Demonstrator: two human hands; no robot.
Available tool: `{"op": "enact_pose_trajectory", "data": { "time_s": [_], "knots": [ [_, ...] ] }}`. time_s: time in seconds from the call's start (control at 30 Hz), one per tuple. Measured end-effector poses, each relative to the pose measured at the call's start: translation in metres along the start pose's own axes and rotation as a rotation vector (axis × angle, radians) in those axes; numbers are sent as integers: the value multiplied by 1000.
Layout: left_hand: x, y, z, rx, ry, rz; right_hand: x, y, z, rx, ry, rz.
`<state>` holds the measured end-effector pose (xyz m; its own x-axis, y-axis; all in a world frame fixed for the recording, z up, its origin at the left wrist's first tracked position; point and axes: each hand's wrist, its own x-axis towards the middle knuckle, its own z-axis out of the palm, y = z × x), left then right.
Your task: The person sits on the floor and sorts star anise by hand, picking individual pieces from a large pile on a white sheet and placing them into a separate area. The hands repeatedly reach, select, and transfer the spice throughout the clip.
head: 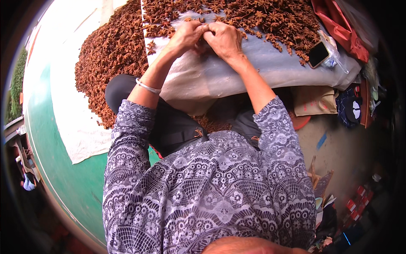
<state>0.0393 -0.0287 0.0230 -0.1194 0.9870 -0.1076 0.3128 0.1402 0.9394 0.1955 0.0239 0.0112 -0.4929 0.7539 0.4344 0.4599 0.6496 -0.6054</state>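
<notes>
My left hand (188, 34) and my right hand (224, 39) meet over the near edge of a table covered with a plastic sheet (266, 68). Their fingers are curled and touch at the tips. Something small, perhaps a star anise piece, seems to be between the fingertips, but it is too small to tell. Just beyond the hands, dried star anise (263, 16) lies spread over the sheet. A few loose star anise (151, 47) lie left of my left hand. A large heap of star anise (111, 60) rests on a white sheet at the left.
A smartphone (318, 55) lies at the table's right edge by a clear plastic bag (331, 57). Behind it is a red bag (341, 30). A brown paper bag (314, 101) is under the table's right side. White sheeting (74, 133) covers part of the green floor (47, 127).
</notes>
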Motion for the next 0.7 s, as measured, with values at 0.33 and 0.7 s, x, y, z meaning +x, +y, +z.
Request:
{"op": "enact_pose_trajectory", "data": {
  "time_s": [0.33,0.7],
  "knots": [
    [-9,-9,-54,1222,690,550,9,17,-87,892,-1254,191],
    [-5,-17,9,936,81,441,8,69,-8,-154,20,-98]
  ]
}}
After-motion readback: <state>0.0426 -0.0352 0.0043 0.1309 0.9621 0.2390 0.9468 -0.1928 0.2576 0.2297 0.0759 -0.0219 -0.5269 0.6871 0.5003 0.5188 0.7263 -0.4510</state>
